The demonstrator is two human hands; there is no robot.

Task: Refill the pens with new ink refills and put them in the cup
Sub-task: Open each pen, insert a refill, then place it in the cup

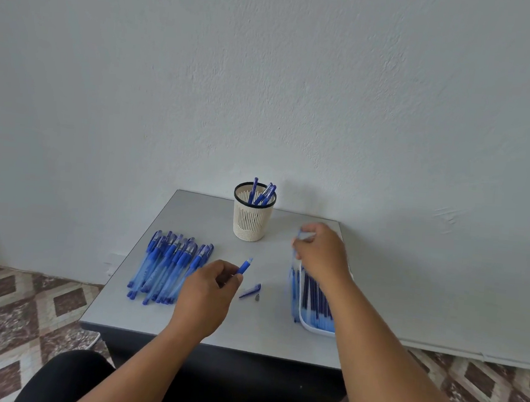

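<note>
Now my left hand [214, 287] grips the pen barrel [245, 266], open end tilted up-right toward my right hand [320, 250], which pinches a blurred refill [305, 235] above the tray [313, 328].

Plain room: patterned floor tiles [24, 301]

A small grey table [191, 223] with a dark front edge is set against a plain, rough-plastered white wall [268, 73], which fills the view from 9 through 12 to 3 o'clock. The floor [17, 301] is tiled in a brown-and-cream diamond pattern, seen at 8 and 4 o'clock. Lighting is even and diffuse; only soft shadows are cast.
</note>
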